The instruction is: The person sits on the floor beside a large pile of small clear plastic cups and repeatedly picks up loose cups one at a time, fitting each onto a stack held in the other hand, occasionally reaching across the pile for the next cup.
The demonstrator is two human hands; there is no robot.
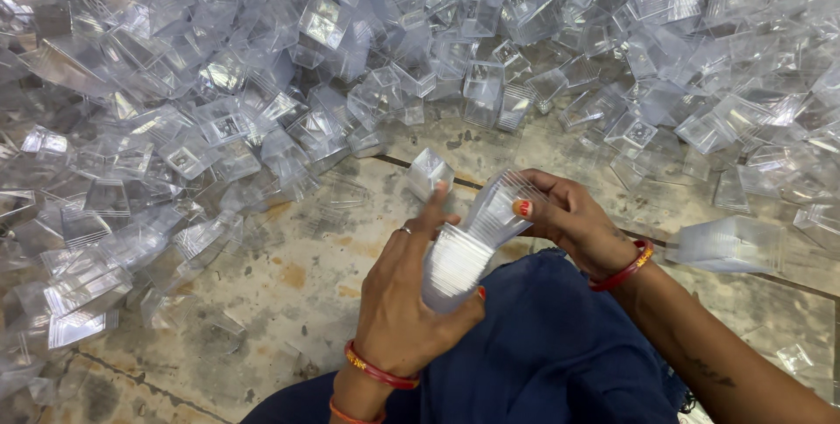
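Nearest to me is my lap in dark blue cloth [551,345], and just above it my left hand [411,297] is closed around the lower end of a nested stack of clear plastic cups [472,245], index finger raised off it. My right hand [569,218] grips the upper end of the same stack, thumb pressed on its ribbed side, so the stack runs tilted between the two hands over the lap.

To do this well, I judge I should keep the stack straight: it bends a little at the middle, and a thin nested column can spring apart if squeezed unevenly. I would keep the lower grip firm and the upper one lighter.

Just beyond the fingertips a single clear cup [429,175] sits on the stone floor [289,275]. To the right lies another short stack [731,245]. Farthest off, a great heap of loose clear cups [367,65] covers the floor.
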